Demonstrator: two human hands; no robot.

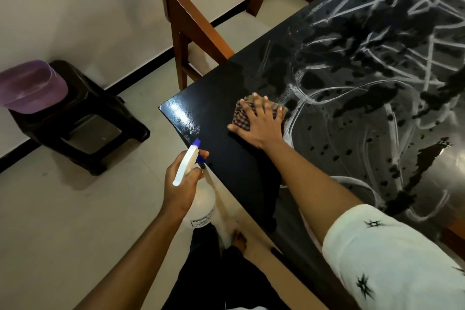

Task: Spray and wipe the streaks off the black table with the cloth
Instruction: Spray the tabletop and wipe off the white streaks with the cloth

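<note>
The right hand covers most of the cloth. The label on the spray bottle is too small to read, and the table runs off the right edge.

Wooden chair beside the wall; purple tub atop dark stool.

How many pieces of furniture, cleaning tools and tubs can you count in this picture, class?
Furniture: 3 (black table, wooden chair, dark stool)
Cleaning tools: 2 (spray bottle, checked cloth)
Tubs: 1 (purple tub)
Total: 6
A brown piece at the right edge is too cropped to count.
</note>
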